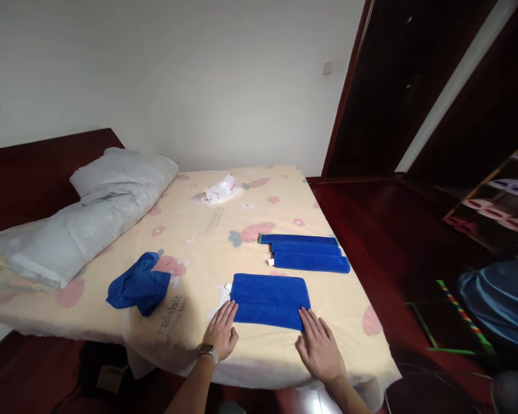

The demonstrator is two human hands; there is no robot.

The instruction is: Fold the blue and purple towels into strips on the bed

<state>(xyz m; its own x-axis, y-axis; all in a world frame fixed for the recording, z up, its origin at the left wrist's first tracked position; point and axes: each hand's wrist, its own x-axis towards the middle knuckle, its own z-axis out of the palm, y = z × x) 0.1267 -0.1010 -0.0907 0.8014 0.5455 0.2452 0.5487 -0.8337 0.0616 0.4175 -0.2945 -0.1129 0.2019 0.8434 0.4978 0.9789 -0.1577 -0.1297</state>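
A blue cloth [270, 302], folded into a rectangle, lies flat on the bed near its front edge. My left hand [222, 330], with a watch on the wrist, rests its outstretched fingers at the cloth's near left corner. At the near right corner, the fingers of my right hand [322, 348] lie flat on the edge. Neither hand is gripping anything. A white tag sticks out at the cloth's left side. Just beyond it lies another folded blue cloth [308, 256], in narrow stepped layers. To the left sits a crumpled blue cloth [140, 284].
The bed's patterned sheet [259, 351] hangs over the front edge. A white plastic bag [221, 190] lies toward the wall, and a grey quilt [107, 201] is heaped at the left by the headboard [47, 167]. A rack with slippers [496, 213] stands at the right.
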